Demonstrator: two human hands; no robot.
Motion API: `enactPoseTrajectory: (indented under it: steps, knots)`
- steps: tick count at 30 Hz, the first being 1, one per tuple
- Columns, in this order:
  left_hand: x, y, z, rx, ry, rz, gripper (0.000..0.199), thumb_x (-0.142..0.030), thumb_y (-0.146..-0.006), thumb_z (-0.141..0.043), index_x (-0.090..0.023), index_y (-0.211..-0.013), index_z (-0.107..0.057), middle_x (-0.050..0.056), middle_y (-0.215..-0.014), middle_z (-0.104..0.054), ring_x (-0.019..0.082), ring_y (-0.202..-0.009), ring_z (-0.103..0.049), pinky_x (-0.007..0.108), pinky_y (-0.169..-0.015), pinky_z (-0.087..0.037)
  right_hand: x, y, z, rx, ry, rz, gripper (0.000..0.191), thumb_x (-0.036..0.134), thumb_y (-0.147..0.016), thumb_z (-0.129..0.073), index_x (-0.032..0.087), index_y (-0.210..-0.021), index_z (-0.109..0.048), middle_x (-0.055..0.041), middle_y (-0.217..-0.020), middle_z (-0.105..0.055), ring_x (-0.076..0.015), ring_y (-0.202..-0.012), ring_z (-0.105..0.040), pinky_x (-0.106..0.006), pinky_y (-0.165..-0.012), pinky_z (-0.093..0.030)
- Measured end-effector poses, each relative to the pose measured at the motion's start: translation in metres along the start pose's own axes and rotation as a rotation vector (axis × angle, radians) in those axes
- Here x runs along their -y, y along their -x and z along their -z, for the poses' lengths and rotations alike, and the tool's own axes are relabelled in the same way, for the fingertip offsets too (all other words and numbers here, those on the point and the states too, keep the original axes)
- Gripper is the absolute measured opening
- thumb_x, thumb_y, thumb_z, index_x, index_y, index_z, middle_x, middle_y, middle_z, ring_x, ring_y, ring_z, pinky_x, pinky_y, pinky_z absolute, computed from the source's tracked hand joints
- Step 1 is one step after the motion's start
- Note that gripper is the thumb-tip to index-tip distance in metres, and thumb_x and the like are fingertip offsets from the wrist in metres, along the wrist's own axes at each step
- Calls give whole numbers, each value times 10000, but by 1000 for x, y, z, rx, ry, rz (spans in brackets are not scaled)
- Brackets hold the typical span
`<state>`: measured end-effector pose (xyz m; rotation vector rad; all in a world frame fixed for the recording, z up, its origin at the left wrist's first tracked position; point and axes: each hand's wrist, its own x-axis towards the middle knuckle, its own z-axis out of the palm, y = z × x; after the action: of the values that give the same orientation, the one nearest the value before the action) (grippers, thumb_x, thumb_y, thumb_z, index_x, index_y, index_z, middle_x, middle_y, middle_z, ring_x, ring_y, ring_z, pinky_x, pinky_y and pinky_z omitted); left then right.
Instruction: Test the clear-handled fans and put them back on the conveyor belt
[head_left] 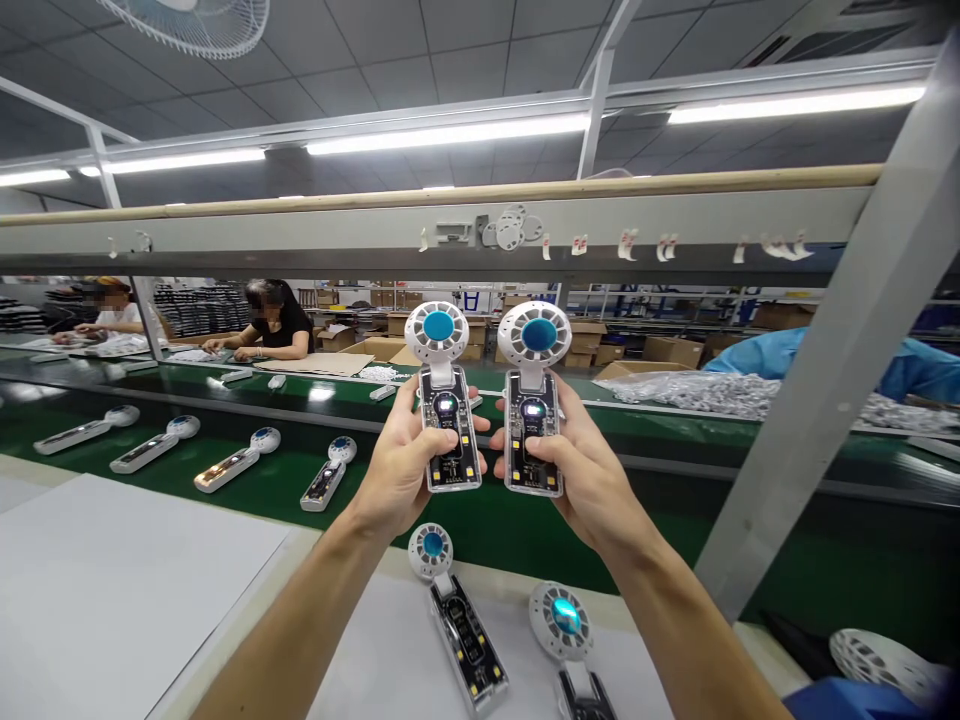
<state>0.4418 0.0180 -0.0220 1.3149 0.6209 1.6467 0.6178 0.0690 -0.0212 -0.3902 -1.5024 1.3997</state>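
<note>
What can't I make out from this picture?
All in the head view:
- Backs of the left device and right device: turned away.
- Board areas beneath the thumbs of the left hand and right hand: covered.
- Lower end of the bottom device: cut off by the bottom edge.
- Markings on the beam tags: too small.

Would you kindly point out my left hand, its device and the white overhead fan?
Left hand point(401, 465): head view, thumb's base.
Held device point(448, 406): head view, lit display.
White fan point(187, 26): head view, cage.
</note>
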Motion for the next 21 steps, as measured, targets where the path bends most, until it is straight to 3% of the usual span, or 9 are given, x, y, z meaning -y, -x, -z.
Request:
enactPoseTrajectory:
  steps: [12,18,21]
  knots:
    - [-1,2,-6,8,17,8,516,-153,-788,-640,-203,-1252,-419,54,-985,-691,163,-621,-688,299,-572,-576,0,0,-1,-1,-8,29,794,201,-800,-644,293,-1508,-294,-24,-1046,-702,-200,-826,-708,-337,-689,-629]
    - [-1,3,-4,13,48,-2,585,-178,-765,-688,-220,-1277,-408,58,-1002,-700,171,-630,-695,291,-561,-566,0,1,-2,-28,-20,30,824,227,-777,-685,308,-1499,-296,-55,-1201,-667,-224,-890,-712,-352,-692,-633]
    - [2,3,-4,50,39,1,504,-230,-816,-686,-214,-1252,-435,52,-968,-703,170,-654,-697,302,-596,-576,-3,-1,-4,-98,-73,38,745,280,-754,-745,313,-1404,-383,-38,-1157,-682,-226,-877,-722,-348,-688,-633]
